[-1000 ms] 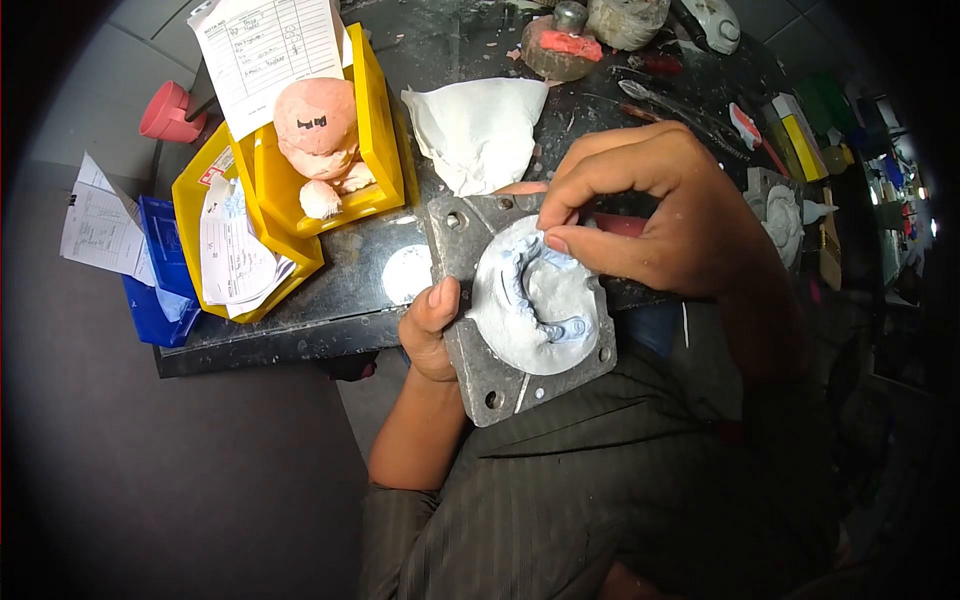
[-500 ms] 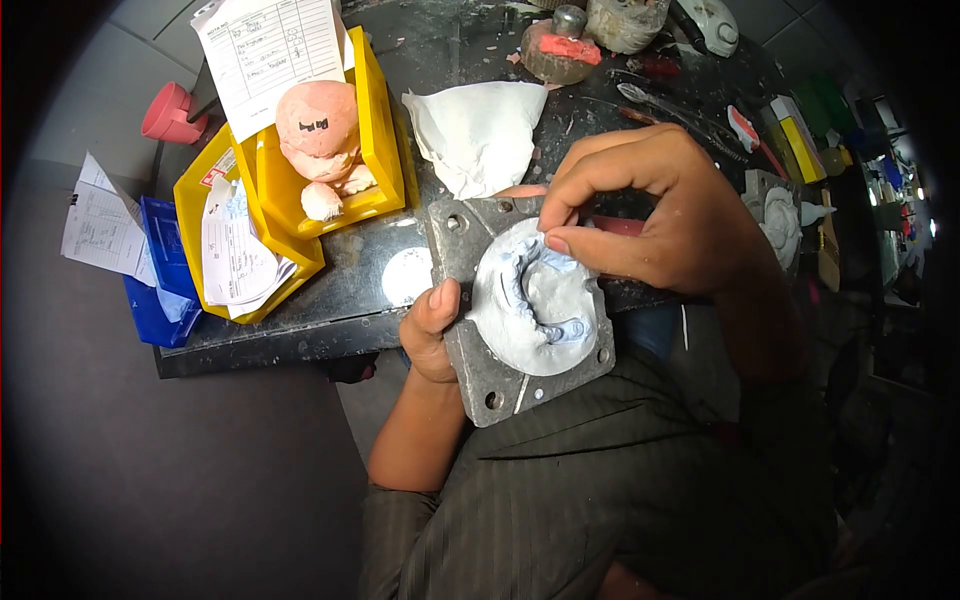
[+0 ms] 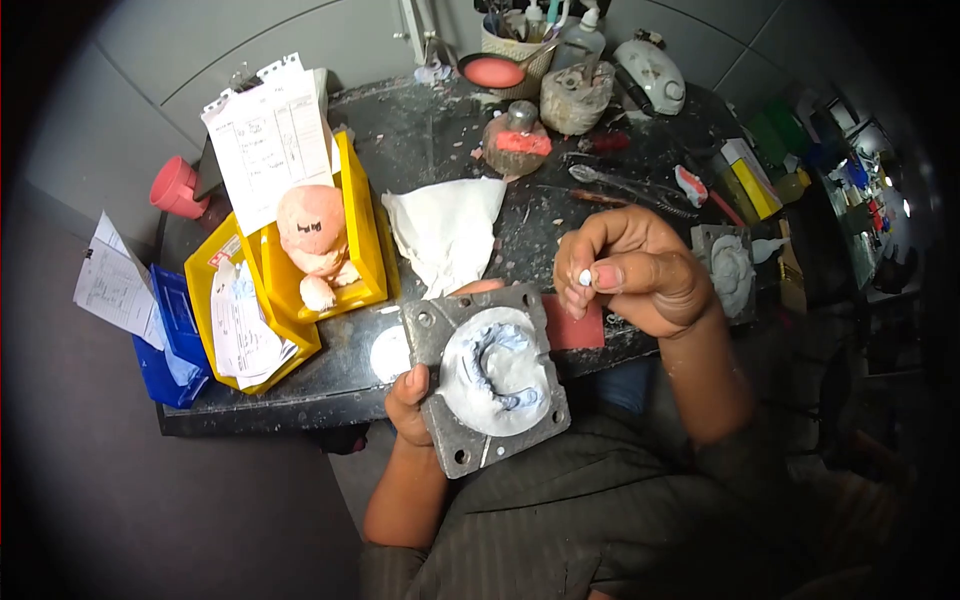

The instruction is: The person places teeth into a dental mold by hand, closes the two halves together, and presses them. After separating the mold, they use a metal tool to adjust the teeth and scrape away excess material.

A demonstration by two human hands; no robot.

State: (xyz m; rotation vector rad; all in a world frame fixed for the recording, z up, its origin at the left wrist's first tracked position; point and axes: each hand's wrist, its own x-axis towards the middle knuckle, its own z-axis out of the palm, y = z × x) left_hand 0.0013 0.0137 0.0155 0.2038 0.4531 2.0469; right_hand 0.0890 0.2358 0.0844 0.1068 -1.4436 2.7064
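My left hand [image 3: 408, 405] grips the left edge of a grey metal dental flask half [image 3: 450, 432], its thumb on the near face and most fingers hidden behind. White plaster [image 3: 530, 415] fills the round middle of the flask, and a bluish horseshoe-shaped dental arch [image 3: 476, 372] is set in it. To the upper right, apart from the flask, my right hand [image 3: 645, 275] pinches a small white piece [image 3: 585, 277] between thumb and fingers; I cannot make out what kind it is. Below that hand lies a flat reddish-pink sheet [image 3: 578, 328] on the bench.
Yellow bins [image 3: 368, 235] at left hold papers and pink lumps [image 3: 311, 222]. A white cloth [image 3: 445, 225] lies beyond the flask. Behind are a pink-topped weight [image 3: 520, 142], a plaster-crusted bowl [image 3: 577, 100] and a white device [image 3: 652, 78]. Another plaster-filled flask half [image 3: 728, 275] sits at right.
My right hand has moved away from the plaster, and a small white piece now shows in its fingertips. The head view has tilted up, bringing the back of the bench into sight.
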